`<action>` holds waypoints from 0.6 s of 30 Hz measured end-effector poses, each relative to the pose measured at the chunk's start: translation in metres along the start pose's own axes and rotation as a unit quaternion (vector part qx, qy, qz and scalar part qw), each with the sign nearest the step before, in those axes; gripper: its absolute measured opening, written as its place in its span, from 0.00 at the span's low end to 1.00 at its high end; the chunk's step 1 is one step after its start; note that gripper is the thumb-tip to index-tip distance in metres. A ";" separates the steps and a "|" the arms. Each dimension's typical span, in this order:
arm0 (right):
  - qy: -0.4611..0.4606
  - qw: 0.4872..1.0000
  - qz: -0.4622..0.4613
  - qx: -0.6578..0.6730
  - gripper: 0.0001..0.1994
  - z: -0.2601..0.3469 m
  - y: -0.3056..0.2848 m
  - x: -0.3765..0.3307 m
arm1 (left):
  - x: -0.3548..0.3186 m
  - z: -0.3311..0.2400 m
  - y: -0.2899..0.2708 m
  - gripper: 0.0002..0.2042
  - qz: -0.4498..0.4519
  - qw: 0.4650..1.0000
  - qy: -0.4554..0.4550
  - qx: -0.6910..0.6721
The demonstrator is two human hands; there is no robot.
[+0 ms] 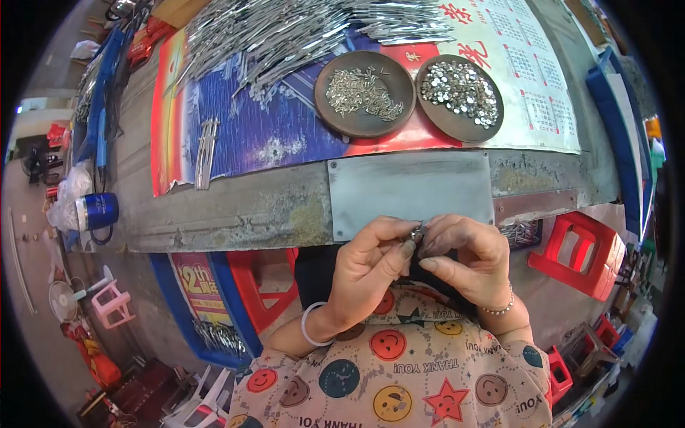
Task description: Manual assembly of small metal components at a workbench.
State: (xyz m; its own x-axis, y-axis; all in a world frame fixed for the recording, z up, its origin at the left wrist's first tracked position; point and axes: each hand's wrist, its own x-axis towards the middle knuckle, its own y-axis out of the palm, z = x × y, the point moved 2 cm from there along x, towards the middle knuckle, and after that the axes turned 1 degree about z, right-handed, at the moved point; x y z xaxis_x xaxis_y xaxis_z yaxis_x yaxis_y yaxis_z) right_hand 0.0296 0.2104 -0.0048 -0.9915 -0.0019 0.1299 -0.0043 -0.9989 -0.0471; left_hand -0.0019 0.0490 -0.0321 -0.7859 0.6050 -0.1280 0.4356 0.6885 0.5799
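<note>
Both my hands meet just in front of the table's near edge, below a bare metal plate (pixel 410 196) fixed there. My left hand (pixel 374 260) pinches a tiny metal piece (pixel 416 234) between thumb and fingertips; its exact kind is too small to tell. Close beside it, my right hand (pixel 467 257) has its fingers curled, thumb and forefinger slightly apart, its fingertips at the piece. Beyond the plate stand two round brown dishes: the left dish (pixel 328 118) has small metal pins (pixel 364 93), the right dish (pixel 446 121) shiny round metal discs (pixel 460 91).
A large heap of thin metal strips (pixel 285 36) covers the far table, on a printed poster (pixel 250 143). A few strips (pixel 206 153) lie apart at left. A blue mug (pixel 100 210) hangs by the left edge; a red stool (pixel 578 253) stands at right, a blue tray (pixel 214 314) lower left.
</note>
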 end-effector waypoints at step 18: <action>-0.076 0.983 -0.016 -0.169 0.09 0.008 0.007 -0.001 | -0.014 0.007 0.000 0.16 0.040 0.998 0.032 0.022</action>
State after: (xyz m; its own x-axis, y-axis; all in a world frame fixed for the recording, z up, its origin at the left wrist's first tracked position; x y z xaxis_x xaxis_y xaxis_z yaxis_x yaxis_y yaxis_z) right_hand 0.0316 0.2033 0.0030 -0.9594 -0.0038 0.2821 -0.1032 -0.9259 -0.3633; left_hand 0.0121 0.0435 -0.0355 -0.7734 0.6332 -0.0307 0.5162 0.6571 0.5494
